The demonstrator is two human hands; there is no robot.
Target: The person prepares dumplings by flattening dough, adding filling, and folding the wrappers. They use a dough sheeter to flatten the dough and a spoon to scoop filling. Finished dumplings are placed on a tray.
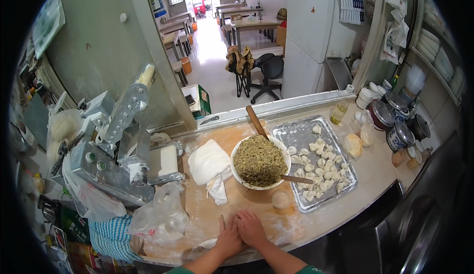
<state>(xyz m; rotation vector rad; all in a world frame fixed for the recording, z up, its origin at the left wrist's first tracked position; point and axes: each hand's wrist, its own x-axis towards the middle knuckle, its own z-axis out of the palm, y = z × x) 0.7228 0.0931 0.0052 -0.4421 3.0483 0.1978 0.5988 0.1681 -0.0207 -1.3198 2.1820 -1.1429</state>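
Observation:
My left hand [230, 236] and my right hand [251, 227] lie together, palms down, on the floured wooden board [237, 200] near its front edge. The fingers of the right overlap those of the left. Whatever may be under the palms is hidden. Close beside my left hand lies a small strip of white dough [208, 243]. Beyond the hands stands a white bowl [240, 182] heaped with chopped greenish-brown filling [259, 159], with a wooden handle [256, 121] and a flat wooden stick [297, 179] sticking out. A folded sheet of dough [207, 161] rests left of it.
Right of the bowl, a metal tray [292, 133] carries many small dumplings [324, 172]. A small clear bowl [281, 199] stands before it. Leftward are a floury dough-rolling machine [111, 174] and a plastic bag [161, 214]. Lidded jars [400, 135] and an oil jar [338, 112] stand at right.

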